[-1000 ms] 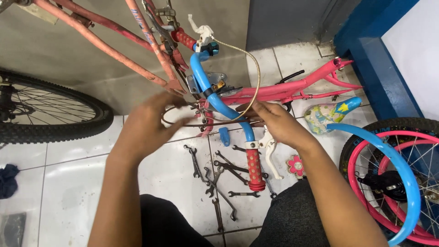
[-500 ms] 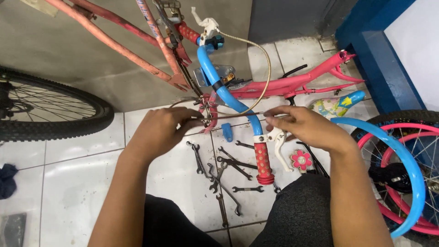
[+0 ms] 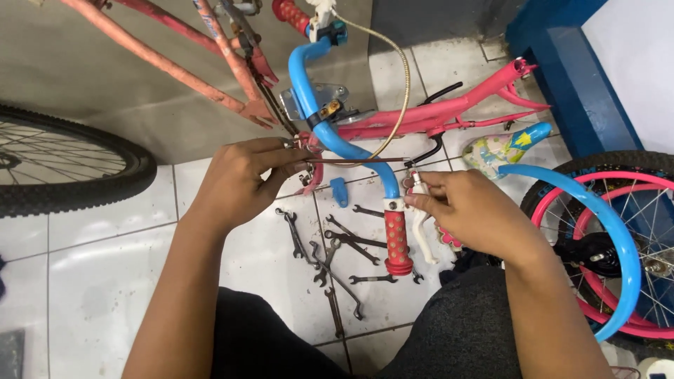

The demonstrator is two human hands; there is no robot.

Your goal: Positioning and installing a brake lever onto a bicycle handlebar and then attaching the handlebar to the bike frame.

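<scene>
White tiled floor [image 3: 105, 281] is strewn with wrenches [image 3: 330, 256]. Blue handlebar [image 3: 337, 137] is flanked by both hands: left hand [image 3: 242, 179] pinched on a fitting, right hand [image 3: 470, 210] pinched on a white brake lever [image 3: 423, 224].

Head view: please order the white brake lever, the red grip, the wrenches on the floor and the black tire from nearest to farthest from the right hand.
1. White brake lever, at the right hand's fingertips.
2. Red grip, just left of it.
3. Wrenches, on the tiles, lower left.
4. Black tire, far left.
</scene>
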